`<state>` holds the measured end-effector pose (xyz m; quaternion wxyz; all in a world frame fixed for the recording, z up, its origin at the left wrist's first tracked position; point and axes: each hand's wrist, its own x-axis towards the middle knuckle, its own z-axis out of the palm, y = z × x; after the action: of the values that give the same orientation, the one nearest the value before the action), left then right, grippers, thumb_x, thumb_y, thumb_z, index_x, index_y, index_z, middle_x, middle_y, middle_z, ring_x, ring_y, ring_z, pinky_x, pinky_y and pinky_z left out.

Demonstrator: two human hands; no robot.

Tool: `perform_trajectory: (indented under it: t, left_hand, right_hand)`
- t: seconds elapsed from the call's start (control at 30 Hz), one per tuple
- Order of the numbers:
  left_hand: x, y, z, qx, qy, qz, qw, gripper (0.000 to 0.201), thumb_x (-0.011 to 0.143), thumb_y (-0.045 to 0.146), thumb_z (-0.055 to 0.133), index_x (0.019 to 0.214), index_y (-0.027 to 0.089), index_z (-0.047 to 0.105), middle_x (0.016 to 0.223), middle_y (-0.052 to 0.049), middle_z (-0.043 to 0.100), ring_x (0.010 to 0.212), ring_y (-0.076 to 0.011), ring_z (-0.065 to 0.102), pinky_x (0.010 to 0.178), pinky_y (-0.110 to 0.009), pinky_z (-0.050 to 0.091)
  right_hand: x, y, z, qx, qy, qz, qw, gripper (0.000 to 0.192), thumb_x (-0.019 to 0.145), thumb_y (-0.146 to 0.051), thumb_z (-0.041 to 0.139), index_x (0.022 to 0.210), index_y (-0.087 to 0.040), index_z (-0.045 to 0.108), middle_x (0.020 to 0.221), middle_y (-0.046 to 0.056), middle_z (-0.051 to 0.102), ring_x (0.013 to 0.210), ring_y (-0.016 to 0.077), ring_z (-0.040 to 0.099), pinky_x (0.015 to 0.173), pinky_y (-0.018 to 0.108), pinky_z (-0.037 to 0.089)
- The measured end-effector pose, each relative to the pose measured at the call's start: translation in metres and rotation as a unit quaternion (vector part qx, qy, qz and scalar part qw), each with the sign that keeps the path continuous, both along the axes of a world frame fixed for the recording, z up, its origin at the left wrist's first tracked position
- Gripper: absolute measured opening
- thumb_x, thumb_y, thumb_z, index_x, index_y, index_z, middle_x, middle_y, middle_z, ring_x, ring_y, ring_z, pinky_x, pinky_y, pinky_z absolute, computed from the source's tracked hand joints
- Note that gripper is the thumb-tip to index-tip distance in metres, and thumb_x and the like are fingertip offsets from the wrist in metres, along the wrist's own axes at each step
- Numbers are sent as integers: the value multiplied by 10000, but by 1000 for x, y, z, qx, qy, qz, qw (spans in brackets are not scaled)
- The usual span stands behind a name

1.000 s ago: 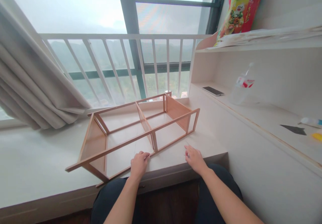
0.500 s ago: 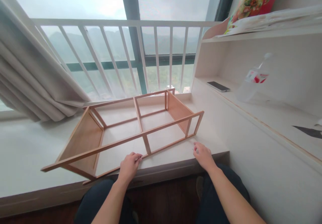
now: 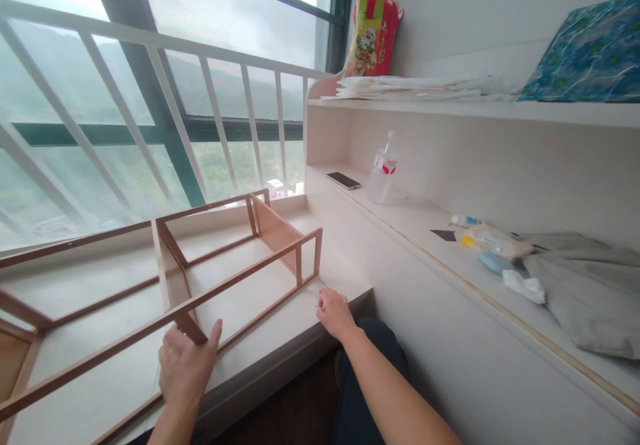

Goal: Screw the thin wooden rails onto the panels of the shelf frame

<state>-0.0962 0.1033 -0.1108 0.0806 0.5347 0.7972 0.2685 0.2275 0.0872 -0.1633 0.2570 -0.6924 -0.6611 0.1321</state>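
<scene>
A light-brown wooden rack [image 3: 280, 253] lies on its side on the white window ledge [image 3: 235, 265], with panels at its ends. My left hand [image 3: 185, 365] is at its middle crosspiece [image 3: 175, 278], fingers on one side and thumb on the other, gripping the lower end. Part of those fingers is hidden behind the wood. To the right, beside the rack's near corner, my right hand [image 3: 336, 313] is closed just above the ledge. A tiny thin, shiny bit pokes out of its fingertips, too small to name.
On the right-hand shelf unit [image 3: 360, 245] are a phone [image 3: 343, 180], a clear bottle [image 3: 383, 175], a tube [image 3: 466, 220], a packet [image 3: 495, 240] and grey cloth [image 3: 590, 292]. A colourful bag [image 3: 375, 35] and a blue patterned package [image 3: 585, 52] sit above. White railings [image 3: 220, 92] line the window.
The view has swung right. My left hand has gone from the rack's lower rail, where it pinched something small, to the middle crosspiece. My right hand stays closed near the rack's corner.
</scene>
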Motion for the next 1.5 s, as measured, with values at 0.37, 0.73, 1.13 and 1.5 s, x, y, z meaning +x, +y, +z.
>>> perform_trajectory:
  t: [0.37, 0.73, 1.13, 1.5]
  left_hand:
    - [17, 1, 27, -103, 34, 61, 992, 630, 895, 585, 395, 1246, 98, 586, 1221, -247, 654, 1028, -480, 680, 814, -539, 555]
    - [30, -2, -3, 20, 6, 109, 994, 361, 911, 368, 454, 1139, 135, 609, 1124, -191, 641, 943, -361, 674, 800, -457, 518]
    - [-26, -19, -32, 106, -241, -129, 956, 499, 742, 386, 785, 1091, 221, 469, 1050, -60, 612, 1001, -220, 632, 794, -349, 545]
    - [-55, -20, -27, 60, -332, -236, 911, 437, 710, 255, 795, 1067, 210, 548, 1087, -71, 658, 1081, -219, 629, 841, -343, 529]
  right_hand:
    - [3, 5, -4, 4, 26, -5, 1000, 102, 843, -130, 565, 837, -221, 612, 1196, 80, 705, 1299, 258, 547, 1056, 422, 364]
    - [-2, 2, -5, 67, 98, 36, 992, 92, 841, -157, 510, 823, -234, 558, 1064, 73, 681, 1070, 247, 615, 971, 398, 445]
    - [-63, -10, -12, 104, 312, 162, 930, 172, 939, -382, 512, 882, -230, 567, 1097, 109, 683, 1068, 273, 622, 918, 424, 489]
    - [-162, -3, -8, 23, 452, 234, 861, 168, 972, -391, 489, 921, -234, 516, 1275, 138, 696, 1233, 259, 627, 1075, 455, 452]
